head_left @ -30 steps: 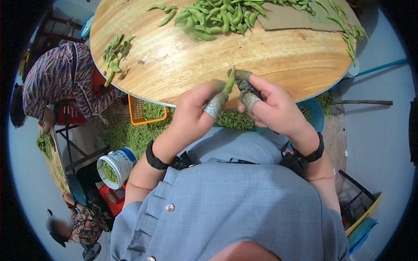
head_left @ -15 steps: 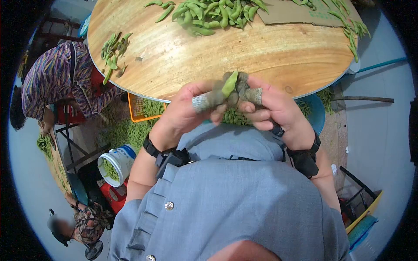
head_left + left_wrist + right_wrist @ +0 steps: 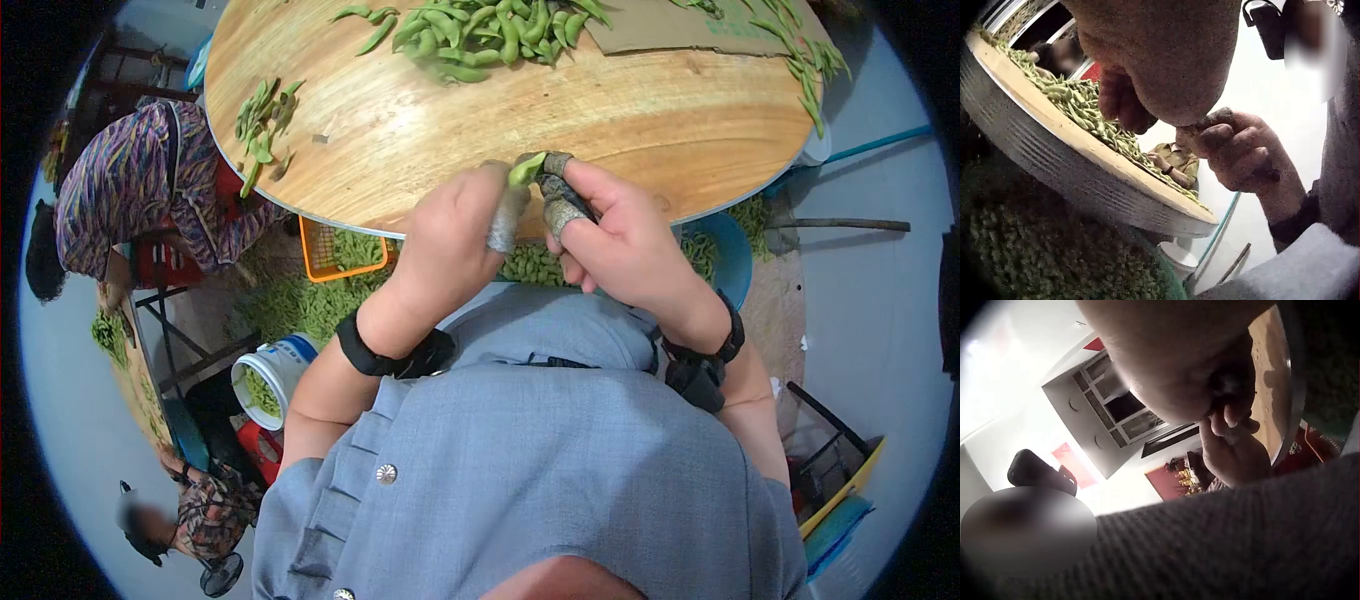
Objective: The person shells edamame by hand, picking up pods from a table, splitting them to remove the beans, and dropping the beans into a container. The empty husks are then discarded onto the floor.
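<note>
Over the near edge of the round wooden table (image 3: 430,150), a green edamame pod (image 3: 525,170) is held between both hands. My left hand (image 3: 450,220) pinches its lower part, the thumb wrapped in silvery tape. The right hand (image 3: 625,235) has its wrapped index fingertip and thumb at the pod's upper end. Grey-brown wraps cover several of the right fingers. A dark strip shows between the right thumb and index finger; I cannot tell what it is. In the left wrist view the right hand (image 3: 1241,150) is curled, and the pod is hidden.
A heap of edamame pods (image 3: 500,35) and a cardboard sheet (image 3: 660,30) lie on the table's far side. Below are an orange basket (image 3: 308,250), a white bucket (image 3: 300,365) and a blue tub (image 3: 738,260). Two people (image 3: 130,190) work at the left.
The hands came together round the pod, then the left hand turned over with its back upward. The pod now leans toward the right index finger, where before it stood more upright.
</note>
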`<state>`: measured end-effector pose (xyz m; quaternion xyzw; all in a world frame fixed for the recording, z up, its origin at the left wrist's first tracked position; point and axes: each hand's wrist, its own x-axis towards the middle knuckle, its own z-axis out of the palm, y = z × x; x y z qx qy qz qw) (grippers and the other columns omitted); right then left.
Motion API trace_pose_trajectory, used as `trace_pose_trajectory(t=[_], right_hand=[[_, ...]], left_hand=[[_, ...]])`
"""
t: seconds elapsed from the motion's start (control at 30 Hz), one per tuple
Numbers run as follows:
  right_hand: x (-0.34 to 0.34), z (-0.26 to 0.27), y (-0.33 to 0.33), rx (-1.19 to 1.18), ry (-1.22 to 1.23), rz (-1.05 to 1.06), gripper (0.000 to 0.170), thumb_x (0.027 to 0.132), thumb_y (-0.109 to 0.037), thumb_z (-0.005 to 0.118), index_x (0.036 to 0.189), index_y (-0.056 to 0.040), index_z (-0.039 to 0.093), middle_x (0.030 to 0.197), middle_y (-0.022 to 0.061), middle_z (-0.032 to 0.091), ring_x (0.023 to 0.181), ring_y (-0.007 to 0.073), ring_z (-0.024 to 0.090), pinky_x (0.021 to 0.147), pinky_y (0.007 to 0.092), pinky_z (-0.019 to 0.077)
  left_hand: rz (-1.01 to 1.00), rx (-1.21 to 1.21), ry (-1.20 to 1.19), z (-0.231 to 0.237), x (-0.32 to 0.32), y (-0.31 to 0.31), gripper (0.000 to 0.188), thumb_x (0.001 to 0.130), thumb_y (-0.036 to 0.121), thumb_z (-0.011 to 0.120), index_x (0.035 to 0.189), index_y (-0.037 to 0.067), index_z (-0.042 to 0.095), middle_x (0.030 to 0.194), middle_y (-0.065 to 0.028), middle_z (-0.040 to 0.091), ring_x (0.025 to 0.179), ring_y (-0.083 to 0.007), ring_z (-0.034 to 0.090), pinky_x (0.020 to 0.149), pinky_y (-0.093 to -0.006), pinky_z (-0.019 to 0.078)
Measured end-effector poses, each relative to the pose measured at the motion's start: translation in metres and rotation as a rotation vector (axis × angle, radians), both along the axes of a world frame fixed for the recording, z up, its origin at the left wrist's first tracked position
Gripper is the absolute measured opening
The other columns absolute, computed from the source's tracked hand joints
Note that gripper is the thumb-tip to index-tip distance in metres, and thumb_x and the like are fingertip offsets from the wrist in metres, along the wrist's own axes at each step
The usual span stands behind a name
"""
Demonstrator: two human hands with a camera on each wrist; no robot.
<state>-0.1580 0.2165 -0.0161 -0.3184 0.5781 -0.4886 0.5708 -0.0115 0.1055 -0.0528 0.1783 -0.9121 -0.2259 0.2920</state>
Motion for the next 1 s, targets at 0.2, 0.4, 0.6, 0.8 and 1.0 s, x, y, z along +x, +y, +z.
trace_pose_trajectory(t=[0.2, 0.4, 0.6, 0.8, 1.0], right_hand=[[-0.001, -0.027, 0.0, -0.001, -0.075, -0.008, 0.033, 0.084, -0.006, 0.045, 0.116, -0.0041, 0.053, 0.069, -0.0014, 0.054, 0.049, 0.0044, 0.049, 0.04, 0.0202, 0.0398], [-0.014, -0.032, 0.009, 0.035, -0.322, 0.013, 0.032, 0.087, -0.006, 0.046, 0.119, -0.0053, 0.052, 0.074, -0.0006, 0.056, 0.048, 0.0031, 0.045, 0.04, 0.0189, 0.0365], [-0.012, -0.033, 0.002, -0.209, 0.308, -0.134, 0.021, 0.083, -0.009, 0.059, 0.103, -0.0012, 0.057, 0.076, 0.0034, 0.059, 0.058, 0.0075, 0.049, 0.052, 0.0242, 0.0407], [-0.009, -0.035, -0.002, -0.162, 0.331, -0.052, 0.02, 0.076, -0.013, 0.065, 0.09, 0.0005, 0.059, 0.069, 0.0076, 0.057, 0.064, 0.0109, 0.051, 0.06, 0.0308, 0.045], [-0.011, -0.031, 0.016, -0.084, 0.368, -0.007, 0.022, 0.078, -0.017, 0.068, 0.091, -0.0007, 0.061, 0.069, 0.0021, 0.057, 0.064, 0.0092, 0.051, 0.058, 0.0281, 0.0448]], left_hand=[[0.047, 1.425, 0.018, 0.0, 0.005, -0.001, 0.013, 0.093, 0.012, 0.047, 0.096, 0.005, 0.058, 0.067, -0.0026, 0.056, 0.058, -0.0139, 0.053, 0.051, -0.0261, 0.039], [-0.108, 1.678, 0.04, 0.0, 0.015, -0.005, 0.018, 0.095, 0.015, 0.045, 0.095, 0.005, 0.06, 0.071, 0.0018, 0.056, 0.058, -0.0073, 0.05, 0.052, -0.0233, 0.04], [-0.115, 0.501, -0.06, 0.011, 0.011, 0.004, 0.011, 0.087, 0.009, 0.051, 0.09, 0.001, 0.057, 0.07, -0.0126, 0.058, 0.066, -0.0275, 0.06, 0.06, -0.0348, 0.0458], [-0.164, 0.431, -0.096, 0.004, 0.014, 0.004, 0.013, 0.087, 0.01, 0.052, 0.093, 0.001, 0.058, 0.074, -0.0173, 0.06, 0.072, -0.0336, 0.061, 0.064, -0.0379, 0.0477], [0.021, 0.696, -0.049, -0.001, 0.02, 0.004, 0.019, 0.091, 0.008, 0.047, 0.104, 0.0, 0.058, 0.081, -0.014, 0.064, 0.074, -0.0256, 0.064, 0.067, -0.034, 0.0487]])
